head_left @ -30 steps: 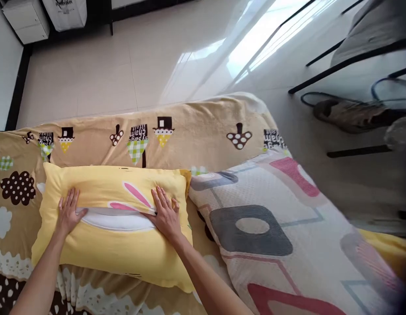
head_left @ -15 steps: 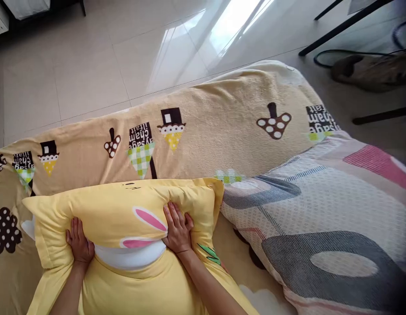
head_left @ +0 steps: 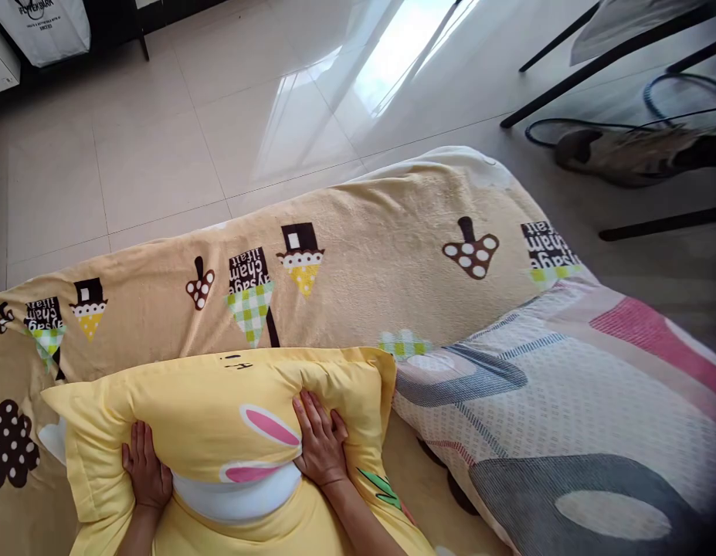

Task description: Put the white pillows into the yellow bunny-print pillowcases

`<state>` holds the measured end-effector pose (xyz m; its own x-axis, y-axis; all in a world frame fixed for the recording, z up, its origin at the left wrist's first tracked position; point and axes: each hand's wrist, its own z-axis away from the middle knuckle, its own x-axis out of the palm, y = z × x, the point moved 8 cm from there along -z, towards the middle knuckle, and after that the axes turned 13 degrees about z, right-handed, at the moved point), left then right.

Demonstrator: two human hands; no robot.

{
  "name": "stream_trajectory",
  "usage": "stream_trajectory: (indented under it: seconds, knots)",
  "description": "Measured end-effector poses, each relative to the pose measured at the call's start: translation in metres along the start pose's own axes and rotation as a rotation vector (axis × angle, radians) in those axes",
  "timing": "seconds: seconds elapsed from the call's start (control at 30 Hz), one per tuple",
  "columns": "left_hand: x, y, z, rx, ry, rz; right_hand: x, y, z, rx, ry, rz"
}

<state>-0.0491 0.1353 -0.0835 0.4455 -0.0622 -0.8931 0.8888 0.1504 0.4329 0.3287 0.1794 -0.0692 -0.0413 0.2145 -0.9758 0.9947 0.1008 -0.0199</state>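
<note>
A yellow pillow (head_left: 195, 417) with pink-and-white rabbit ears and a green leafy print lies at the lower middle. Across it runs a fold with a white patch (head_left: 235, 500). My left hand (head_left: 147, 467) rests on the pillow's left part, fingers stretched out together and pressing into the fabric. On the right part, beside the rabbit ears, my right hand (head_left: 321, 440) lies flat with its thumb apart. Both palms touch the pillow, and creases spread from them. Beneath it is a tan blanket (head_left: 358, 262) printed with mushrooms and checked shapes.
To the right, a grey, white and pink patterned pillow (head_left: 537, 409) touches the yellow one. Tiled floor (head_left: 161, 154) stretches beyond the blanket's edge. A shoe (head_left: 618, 154), a cable (head_left: 537, 131) and dark furniture legs (head_left: 543, 96) are at upper right; a white bag (head_left: 50, 35) is at upper left.
The head view has tilted up, so everything sits lower in the picture and more of the white bag shows. Both hands keep their places on the yellow pillow.
</note>
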Motion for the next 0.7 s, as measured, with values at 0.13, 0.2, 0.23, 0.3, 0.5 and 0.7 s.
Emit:
stream_trajectory:
  seconds: [0.13,0.2,0.23,0.3,0.5,0.7]
  knots:
    - [0.001,-0.001,0.001,0.04,0.017,-0.021,0.006,0.002,0.004,-0.005,-0.016,-0.01]
    - [-0.005,0.009,-0.002,0.124,0.076,-0.043,0.006,0.002,0.005,-0.014,-0.006,-0.016]
    - [-0.01,0.016,-0.003,0.18,0.115,-0.054,0.005,0.001,0.005,-0.018,0.003,-0.017]
    - [-0.02,0.032,-0.006,0.283,0.186,-0.071,0.003,0.001,0.004,-0.02,0.013,-0.011]
    - [-0.034,0.054,-0.013,0.352,0.221,-0.089,-0.002,-0.002,0.004,-0.024,0.023,-0.013]
    - [-0.037,0.054,-0.012,0.366,0.218,-0.11,0.01,0.0,0.016,0.002,-0.058,-0.003]
